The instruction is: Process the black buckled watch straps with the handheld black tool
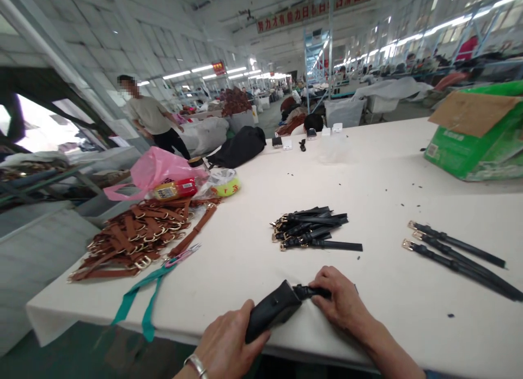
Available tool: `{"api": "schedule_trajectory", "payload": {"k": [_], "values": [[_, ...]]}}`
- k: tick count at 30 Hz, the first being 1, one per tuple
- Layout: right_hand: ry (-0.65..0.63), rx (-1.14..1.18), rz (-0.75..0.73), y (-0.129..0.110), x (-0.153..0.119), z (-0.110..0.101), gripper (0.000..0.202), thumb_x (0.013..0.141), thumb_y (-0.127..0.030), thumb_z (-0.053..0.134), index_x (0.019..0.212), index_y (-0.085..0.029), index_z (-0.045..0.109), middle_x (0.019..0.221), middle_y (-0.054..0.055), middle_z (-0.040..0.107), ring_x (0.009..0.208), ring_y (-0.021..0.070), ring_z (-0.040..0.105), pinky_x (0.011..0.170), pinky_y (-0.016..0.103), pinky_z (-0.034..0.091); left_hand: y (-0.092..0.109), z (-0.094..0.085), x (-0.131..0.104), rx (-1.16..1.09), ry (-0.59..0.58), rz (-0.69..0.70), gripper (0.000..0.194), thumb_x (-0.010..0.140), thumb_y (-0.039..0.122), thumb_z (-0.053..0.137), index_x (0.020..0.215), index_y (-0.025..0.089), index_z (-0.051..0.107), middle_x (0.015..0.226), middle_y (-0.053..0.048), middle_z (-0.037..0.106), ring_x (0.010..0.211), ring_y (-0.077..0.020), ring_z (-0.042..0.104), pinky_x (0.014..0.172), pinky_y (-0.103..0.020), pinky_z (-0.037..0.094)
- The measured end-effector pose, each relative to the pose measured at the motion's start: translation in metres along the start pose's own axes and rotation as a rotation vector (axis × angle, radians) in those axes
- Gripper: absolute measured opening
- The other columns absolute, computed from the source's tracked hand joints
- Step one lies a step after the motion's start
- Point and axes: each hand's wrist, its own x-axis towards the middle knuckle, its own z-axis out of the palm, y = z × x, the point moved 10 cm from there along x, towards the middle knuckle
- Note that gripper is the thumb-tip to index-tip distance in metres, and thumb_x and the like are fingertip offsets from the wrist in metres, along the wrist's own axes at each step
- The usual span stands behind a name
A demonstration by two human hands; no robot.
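My left hand (231, 335), with a silver bangle at the wrist, is wrapped round a black hand-held tool (274, 309) that widens toward its far end; its exact kind does not show. My right hand (338, 296) pinches a short black strap (303, 292) low over the table's front edge. The strap's left end meets the wide end of the tool, and my fingers cover part of it. Just beyond lies a pile of black buckled straps (312, 226) with gold buckles. Farther right, three similar black straps (457, 254) lie side by side.
Brown straps with metal rings (141, 232) are heaped at the left, beside pink-handled scissors (183, 255) tied with green ribbon (139, 292). Behind them sit a pink bag (159, 169) and a black bag (241, 146). A green box (461, 150) stands far right. A person (151, 115) walks behind.
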Motion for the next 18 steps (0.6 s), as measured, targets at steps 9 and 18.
{"api": "schedule_trajectory", "payload": {"k": [9, 18], "values": [[-0.038, -0.068, -0.038, -0.006, -0.003, 0.004, 0.016, 0.074, -0.023, 0.054, 0.088, -0.024, 0.062, 0.083, 0.003, 0.054, 0.080, 0.0181, 0.050, 0.070, 0.030, 0.040, -0.007, 0.001, 0.011, -0.205, 0.080, -0.001, 0.032, 0.072, 0.051, 0.046, 0.086, 0.023, 0.054, 0.076, -0.001, 0.063, 0.070, -0.0164, 0.057, 0.055, -0.022, 0.035], [-0.038, -0.205, -0.149, -0.024, 0.000, 0.020, 0.019, 0.077, -0.028, 0.052, 0.094, -0.028, 0.061, 0.089, 0.005, 0.057, 0.082, 0.0208, 0.052, 0.069, 0.035, 0.042, -0.026, 0.009, -0.004, -0.261, 0.087, -0.032, 0.033, 0.072, 0.049, 0.047, 0.090, 0.022, 0.054, 0.082, -0.002, 0.064, 0.077, -0.0182, 0.058, 0.063, -0.024, 0.040]]}}
